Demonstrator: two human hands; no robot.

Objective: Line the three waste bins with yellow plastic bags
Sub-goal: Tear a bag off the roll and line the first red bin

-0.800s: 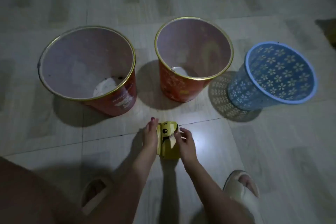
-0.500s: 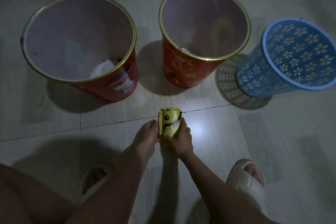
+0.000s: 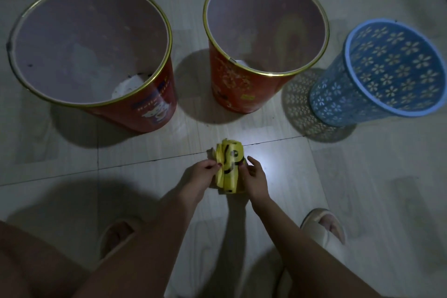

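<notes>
Three waste bins stand in a row on the tiled floor: a large red bin (image 3: 154,101) with a gold rim at the left, a second red bin (image 3: 237,89) in the middle, and a blue perforated bin (image 3: 338,101) at the right. Just in front of them is a roll of yellow plastic bags (image 3: 229,169) with black print. My left hand (image 3: 200,176) pinches the loose bag edge on the roll's left side. On the other side my right hand (image 3: 256,176) grips the roll.
Both red bins show a pale inner wall and a white bottom. My two feet in light slippers (image 3: 324,230) stand on the floor behind my hands, one at each side. My knee fills the lower left corner.
My left hand has gone from beside the roll to pinching its loose edge, which now stands off the roll. The view has dropped closer to the bins.
</notes>
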